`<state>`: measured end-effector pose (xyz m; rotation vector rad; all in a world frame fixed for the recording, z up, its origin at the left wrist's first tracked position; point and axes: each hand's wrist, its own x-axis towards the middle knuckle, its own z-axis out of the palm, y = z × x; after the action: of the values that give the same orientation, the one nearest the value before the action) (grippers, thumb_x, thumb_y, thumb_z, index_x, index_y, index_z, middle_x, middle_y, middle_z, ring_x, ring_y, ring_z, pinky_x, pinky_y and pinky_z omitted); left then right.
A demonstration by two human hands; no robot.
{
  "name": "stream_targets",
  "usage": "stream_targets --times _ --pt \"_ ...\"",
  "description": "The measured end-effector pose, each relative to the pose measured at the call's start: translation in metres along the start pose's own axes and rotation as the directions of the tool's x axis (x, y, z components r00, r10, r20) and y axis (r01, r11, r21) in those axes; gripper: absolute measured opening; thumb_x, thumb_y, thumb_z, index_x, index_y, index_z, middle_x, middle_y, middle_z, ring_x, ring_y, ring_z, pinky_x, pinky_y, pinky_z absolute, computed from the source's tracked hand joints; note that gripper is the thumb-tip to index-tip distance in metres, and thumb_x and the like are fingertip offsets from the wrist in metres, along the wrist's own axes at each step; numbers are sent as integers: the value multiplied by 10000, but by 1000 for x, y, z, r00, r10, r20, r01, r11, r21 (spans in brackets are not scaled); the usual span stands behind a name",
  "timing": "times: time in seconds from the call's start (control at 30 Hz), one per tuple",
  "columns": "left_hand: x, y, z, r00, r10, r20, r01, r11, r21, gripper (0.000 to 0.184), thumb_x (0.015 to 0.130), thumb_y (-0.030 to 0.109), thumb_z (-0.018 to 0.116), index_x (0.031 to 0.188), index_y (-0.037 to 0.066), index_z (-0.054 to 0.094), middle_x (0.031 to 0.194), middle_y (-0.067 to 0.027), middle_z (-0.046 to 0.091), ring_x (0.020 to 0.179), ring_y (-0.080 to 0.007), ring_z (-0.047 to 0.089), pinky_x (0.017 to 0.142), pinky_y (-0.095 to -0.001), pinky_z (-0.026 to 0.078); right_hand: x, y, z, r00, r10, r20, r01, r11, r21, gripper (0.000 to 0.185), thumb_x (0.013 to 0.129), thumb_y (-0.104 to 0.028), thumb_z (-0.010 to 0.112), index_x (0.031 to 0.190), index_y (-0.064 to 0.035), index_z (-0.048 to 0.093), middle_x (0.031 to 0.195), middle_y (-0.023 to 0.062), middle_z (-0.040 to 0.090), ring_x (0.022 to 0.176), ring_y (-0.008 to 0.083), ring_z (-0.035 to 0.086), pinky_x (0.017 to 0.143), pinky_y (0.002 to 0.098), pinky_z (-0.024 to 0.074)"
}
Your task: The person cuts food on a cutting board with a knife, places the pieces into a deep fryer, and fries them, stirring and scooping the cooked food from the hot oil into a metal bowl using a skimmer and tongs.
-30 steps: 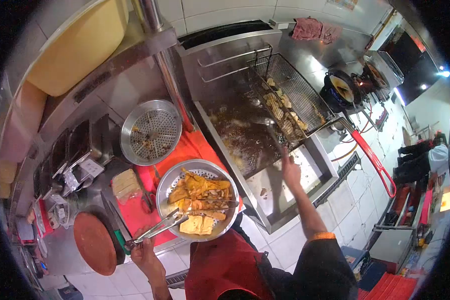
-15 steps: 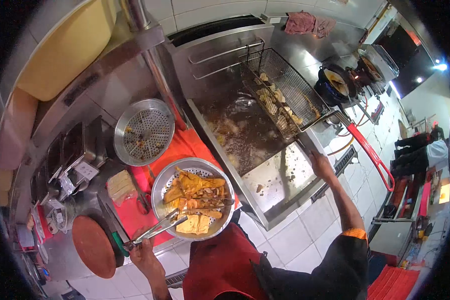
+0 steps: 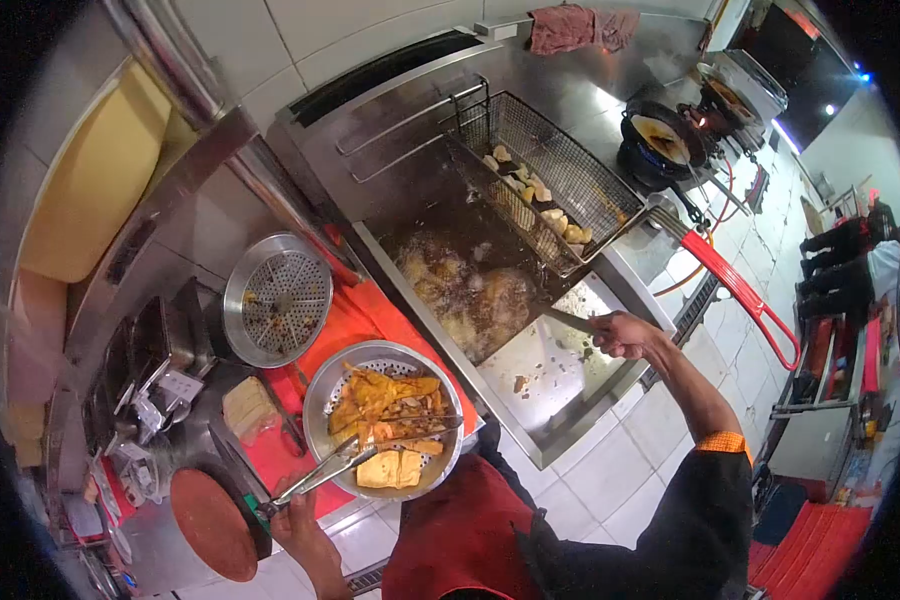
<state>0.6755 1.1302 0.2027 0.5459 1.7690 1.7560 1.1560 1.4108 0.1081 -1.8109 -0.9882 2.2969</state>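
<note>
My right hand (image 3: 625, 335) is closed round the handle of a long metal utensil (image 3: 568, 318), whose far end disappears into the bubbling oil of the deep fryer (image 3: 420, 240). Pieces of food fry there, partly hidden by foam. Above the oil rests a wire fry basket (image 3: 595, 165) with a red handle, holding several pale pieces (image 3: 535, 190). My left hand (image 3: 305, 530) grips metal tongs (image 3: 315, 475) near their end. The tongs reach over a perforated metal bowl (image 3: 335, 465) of golden fried food (image 3: 380, 400), including fried blocks (image 3: 390, 468).
A second perforated bowl (image 3: 278, 295) stands behind the first, beside a red cloth (image 3: 365, 315). At the left are a knife (image 3: 238, 465), a round brown board (image 3: 210, 525) and a bagged pale block (image 3: 248, 407). A dark pan (image 3: 660, 140) sits on the burner beyond the fryer.
My right hand has shifted left and slightly down, bringing the utensil from the basket's corner into the oil. The view has tilted a little. My left hand still holds the tongs over the bowl.
</note>
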Motion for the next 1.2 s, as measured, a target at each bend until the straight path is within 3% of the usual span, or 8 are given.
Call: stream_targets --times 0.23,0.3,0.4,0.5,0.63,0.87,1.1,1.2 --pt "3 -6 7 999 39 30 -37 997 -61 378 899 70 580 1216 -106 475 1174 -221 569 1092 -277 584 953 -397 498 23 29 34 948 45 314 -214 820 530 167 1024 -246 302 999 -99 378 738 -1 442 434 6 327 309 154 189" --pt "5 -7 8 1000 17 4 -17 999 -51 380 898 69 581 1220 -103 474 1188 -221 561 1093 -274 584 944 -390 505 9 27 61 963 121 240 -253 707 660 357 1015 -359 331 827 -74 436 558 -55 346 377 6 260 259 150 173" --pt "6 -9 8 1000 2 9 -1 1000 -26 378 903 74 575 1224 -99 475 1208 -220 550 1099 -271 580 934 -382 511 28 67 77 967 -145 211 -116 486 866 253 1024 -247 308 1129 -36 400 749 13 433 442 13 343 297 143 222" --pt "6 -8 11 999 26 24 -26 1000 -6 379 909 85 570 1227 -97 475 1210 -216 551 1096 -271 582 930 -381 511 30 77 94 933 -169 317 -284 197 938 228 1023 -272 336 965 -61 398 703 -4 409 433 19 335 333 156 201" --pt "6 -4 15 998 42 42 -40 998 -53 386 910 95 572 1228 -99 473 1193 -212 564 1091 -279 586 935 -387 509 24 73 115 950 -240 199 -196 36 980 266 1030 -291 311 961 -51 401 692 12 409 422 35 321 334 177 201" --pt "7 -4 5 996 61 65 -57 997 -58 384 901 103 589 1217 -88 481 1175 -202 577 1089 -275 590 955 -399 495 63 49 117 940 -128 -316 341 406 848 217 1025 -278 318 967 -104 432 646 12 442 430 87 337 331 223 230" --pt "5 -1 0 998 53 31 -53 999 -13 358 899 116 606 1194 -52 493 1169 -175 574 1104 -261 578 958 -392 491 118 6 114 930 -189 -315 368 474 800 171 1021 -252 303 1010 -142 434 637 15 453 433 84 323 335 222 209" --pt "4 -13 -7 993 114 -10 -114 993 7 355 897 116 609 1192 -43 493 1157 -173 577 1095 -260 582 949 -386 500 137 -7 113 950 -285 -130 240 397 886 192 1013 -220 273 1173 -170 366 669 22 446 450 73 308 346 202 194"
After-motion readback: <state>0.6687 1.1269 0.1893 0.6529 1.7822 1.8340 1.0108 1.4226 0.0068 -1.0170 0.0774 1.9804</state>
